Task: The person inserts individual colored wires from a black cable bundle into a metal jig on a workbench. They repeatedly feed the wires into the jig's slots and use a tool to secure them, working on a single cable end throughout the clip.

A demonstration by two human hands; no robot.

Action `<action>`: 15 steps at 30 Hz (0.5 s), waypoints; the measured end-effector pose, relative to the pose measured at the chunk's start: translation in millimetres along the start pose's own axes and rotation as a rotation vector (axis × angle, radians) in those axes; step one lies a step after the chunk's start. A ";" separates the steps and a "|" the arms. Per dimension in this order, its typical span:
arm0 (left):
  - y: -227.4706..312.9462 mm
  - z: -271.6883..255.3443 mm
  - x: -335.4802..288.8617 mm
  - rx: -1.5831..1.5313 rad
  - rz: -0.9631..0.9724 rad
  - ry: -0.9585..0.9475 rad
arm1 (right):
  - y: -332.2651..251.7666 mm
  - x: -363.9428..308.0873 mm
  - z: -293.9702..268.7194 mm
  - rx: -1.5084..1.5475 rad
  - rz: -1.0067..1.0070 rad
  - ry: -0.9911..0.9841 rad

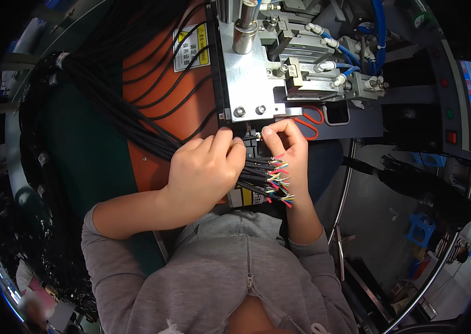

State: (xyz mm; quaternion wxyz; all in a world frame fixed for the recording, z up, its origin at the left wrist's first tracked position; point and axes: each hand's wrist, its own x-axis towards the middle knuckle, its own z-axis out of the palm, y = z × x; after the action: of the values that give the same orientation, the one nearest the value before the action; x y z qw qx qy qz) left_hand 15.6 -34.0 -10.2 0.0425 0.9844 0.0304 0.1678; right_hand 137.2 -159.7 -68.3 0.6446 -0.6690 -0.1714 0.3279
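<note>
My left hand point(205, 167) is closed on a black cable at the front edge of the metal machine point(249, 83). Under and beside that hand runs a bundle of black cables point(255, 170). Their stripped ends fan out into thin coloured wires point(280, 181), red, yellow, green, blue and white. My right hand point(291, 147) has its thumb and index finger at the end of the cable, by a small fixture point(252, 146) below the machine's plate. Exactly what those fingertips pinch is too small to make out.
Several single cables cross the orange surface point(144, 83) at left. Pneumatic cylinders with blue hoses point(352, 58) stand at the upper right. Red-handled scissors point(310, 123) and a phone point(336, 113) lie right of the machine. A control panel point(451, 136) is farther right.
</note>
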 end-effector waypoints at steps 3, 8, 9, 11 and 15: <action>3.6 0.3 -2.6 0.062 -0.038 -0.031 | -5.9 -1.9 -2.7 0.020 -0.233 0.034; -5.7 -0.5 -1.7 -0.146 0.012 -0.066 | -13.2 4.9 -25.3 -0.003 -0.599 -0.384; -6.4 -0.8 -0.9 -0.196 0.029 -0.073 | -12.9 4.8 -26.3 0.014 -0.597 -0.371; -7.3 -1.8 5.6 -0.268 0.078 0.128 | -11.6 4.5 -27.8 0.047 -0.594 -0.347; -5.6 -3.3 9.0 -0.311 0.100 0.427 | -12.8 -3.3 -22.8 0.109 -0.487 -0.129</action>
State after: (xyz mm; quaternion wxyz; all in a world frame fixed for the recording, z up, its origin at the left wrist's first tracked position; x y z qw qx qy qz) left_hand 22.7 -27.6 -4.7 0.1777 0.9085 -0.0360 0.3764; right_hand 152.3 -177.6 -56.2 0.7273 -0.5500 -0.3503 0.2141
